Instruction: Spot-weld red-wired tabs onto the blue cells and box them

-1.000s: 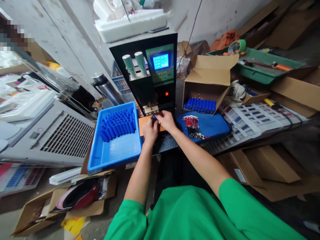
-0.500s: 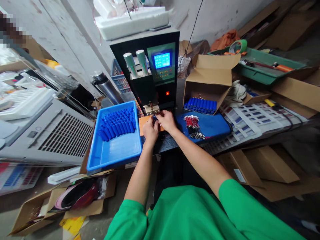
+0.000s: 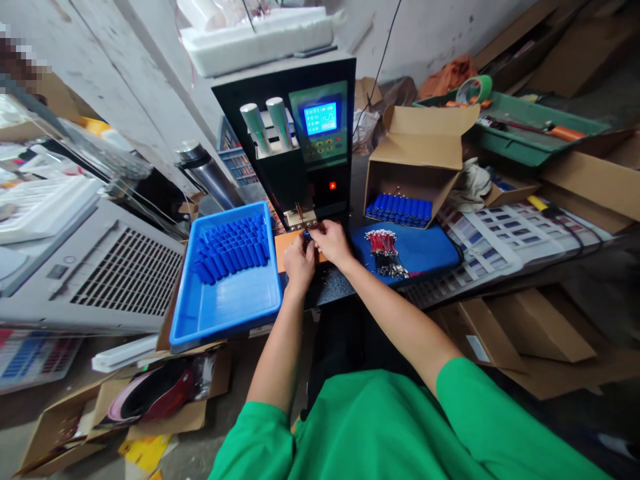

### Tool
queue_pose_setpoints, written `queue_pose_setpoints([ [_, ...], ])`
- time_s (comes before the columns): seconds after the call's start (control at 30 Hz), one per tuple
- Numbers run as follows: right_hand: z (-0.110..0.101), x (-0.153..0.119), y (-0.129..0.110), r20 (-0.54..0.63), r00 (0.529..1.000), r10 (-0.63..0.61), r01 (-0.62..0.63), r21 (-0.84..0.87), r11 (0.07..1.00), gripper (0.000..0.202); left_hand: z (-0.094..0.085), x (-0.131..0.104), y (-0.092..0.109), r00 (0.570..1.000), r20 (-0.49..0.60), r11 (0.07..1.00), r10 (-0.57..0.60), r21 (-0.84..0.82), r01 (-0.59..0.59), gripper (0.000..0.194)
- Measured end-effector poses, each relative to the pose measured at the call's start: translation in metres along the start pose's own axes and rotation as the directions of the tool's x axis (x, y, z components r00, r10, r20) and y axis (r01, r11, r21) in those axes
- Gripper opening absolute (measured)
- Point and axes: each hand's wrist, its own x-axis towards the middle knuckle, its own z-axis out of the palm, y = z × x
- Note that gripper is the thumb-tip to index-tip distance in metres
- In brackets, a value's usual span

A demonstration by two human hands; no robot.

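Note:
My left hand (image 3: pixel 299 261) and my right hand (image 3: pixel 332 241) meet at the foot of a black machine (image 3: pixel 325 160) with a lit blue screen (image 3: pixel 321 119). Their fingers are closed round a small blue cylinder (image 3: pixel 307 235), mostly hidden, right under the machine's thin metal tips (image 3: pixel 301 215). Below the hands lies an orange board (image 3: pixel 286 248). To the left, a blue tray (image 3: pixel 227 303) holds rows of blue cylinders (image 3: pixel 233 248). On the blue mat (image 3: pixel 430 250) at the right rests a bundle of red and black wires (image 3: pixel 385 252).
An open cardboard box (image 3: pixel 420 150) with blue cylinders stands right of the machine. Behind the blue tray is a metal flask (image 3: pixel 213 175). A green tray (image 3: pixel 540 143) with tape and tools sits at the back right. White foam (image 3: pixel 260 43) lies on the machine.
The view has shifted slightly, so the machine and blue tray appear a little further left. Both hands stay together at the machine's tips, with almost the same grip.

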Motion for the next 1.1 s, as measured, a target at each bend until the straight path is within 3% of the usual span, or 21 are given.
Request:
queue_pose_setpoints([
  [0.37,-0.001,-0.002,-0.005,0.002,1.0,0.013,-0.013,0.003,1.0,0.02,-0.001,0.0,0.0,1.0,0.008,1.0,0.013,0.02,-0.013,0.013],
  [0.6,-0.002,0.0,-0.002,0.044,0.998,0.041,-0.042,0.022,0.999,0.019,0.001,0.001,-0.007,0.999,0.032,0.996,0.004,-0.094,-0.001,0.018],
  [0.83,-0.008,-0.005,-0.007,0.058,0.992,0.115,-0.118,0.046,0.992,0.025,-0.002,0.007,0.003,0.997,0.063,0.979,0.037,-0.203,-0.023,0.028],
  [0.97,-0.032,-0.017,-0.02,0.062,0.989,0.135,-0.14,0.088,0.986,0.023,-0.005,0.011,0.009,0.997,0.034,0.966,0.073,-0.251,-0.062,0.02],
  [1.1,-0.086,-0.025,-0.027,-0.026,0.993,0.115,-0.11,0.131,0.985,0.031,-0.009,0.006,0.01,0.997,0.028,0.963,0.069,-0.263,-0.059,0.019],
])
